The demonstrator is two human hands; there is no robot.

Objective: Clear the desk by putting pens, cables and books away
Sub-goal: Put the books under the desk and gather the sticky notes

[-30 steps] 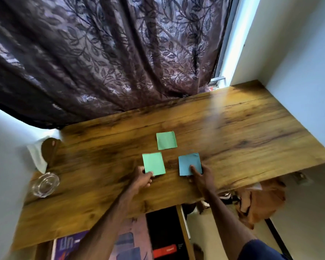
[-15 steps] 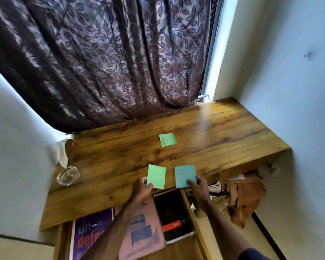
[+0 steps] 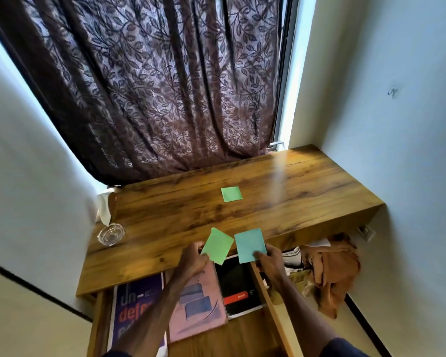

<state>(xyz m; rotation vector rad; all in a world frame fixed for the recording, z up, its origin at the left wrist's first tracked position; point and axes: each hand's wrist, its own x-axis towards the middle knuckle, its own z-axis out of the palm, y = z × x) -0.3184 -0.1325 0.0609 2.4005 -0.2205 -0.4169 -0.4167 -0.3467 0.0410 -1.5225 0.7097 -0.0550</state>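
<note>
My left hand (image 3: 194, 258) pinches a green paper note (image 3: 217, 245) by its lower left corner at the front edge of the wooden desk (image 3: 281, 210). My right hand (image 3: 269, 261) pinches a blue paper note (image 3: 249, 245) by its lower right corner. Both notes hang over the desk's front edge, above an open drawer (image 3: 245, 336). A second green note (image 3: 231, 194) lies flat further back on the desk. In the drawer lie a purple book (image 3: 137, 302), a pink book (image 3: 204, 300) and a black book (image 3: 238, 289).
A glass ashtray (image 3: 111, 235) stands at the desk's left end, with a white cloth (image 3: 103, 207) behind it. A dark patterned curtain (image 3: 165, 86) hangs behind the desk. Orange cloth (image 3: 332, 269) is piled under the desk at the right. Walls close in on both sides.
Both hands have drawn the green and blue notes toward me, from flat on the desk to past its front edge. The view has pulled back, showing the open drawer.
</note>
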